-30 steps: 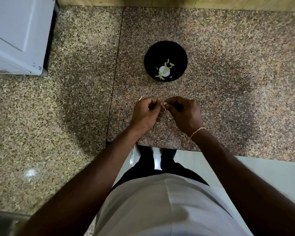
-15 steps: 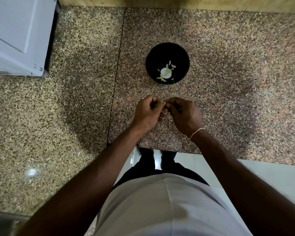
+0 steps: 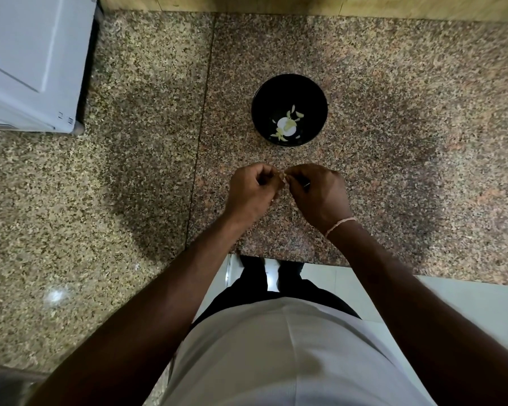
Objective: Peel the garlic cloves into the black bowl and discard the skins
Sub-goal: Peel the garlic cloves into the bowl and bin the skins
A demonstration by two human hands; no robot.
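A black bowl (image 3: 289, 92) stands on the granite counter (image 3: 393, 142) just beyond my hands, with several pale peeled garlic cloves (image 3: 288, 124) lying at its bottom. My left hand (image 3: 252, 191) and my right hand (image 3: 317, 191) meet fingertip to fingertip in front of the bowl. Between them they pinch a small garlic clove (image 3: 284, 177), of which only a pale sliver shows. Both hands have their fingers curled. A thin band circles my right wrist.
A white appliance (image 3: 33, 60) stands on the counter at the far left. A seam (image 3: 200, 127) runs through the counter left of the bowl. The counter's front edge (image 3: 305, 262) lies just below my wrists, with pale floor beyond it. A wooden strip borders the back.
Both hands stay together on the clove with small finger shifts. The view has tilted slightly, so the bowl sits a little lower in frame.
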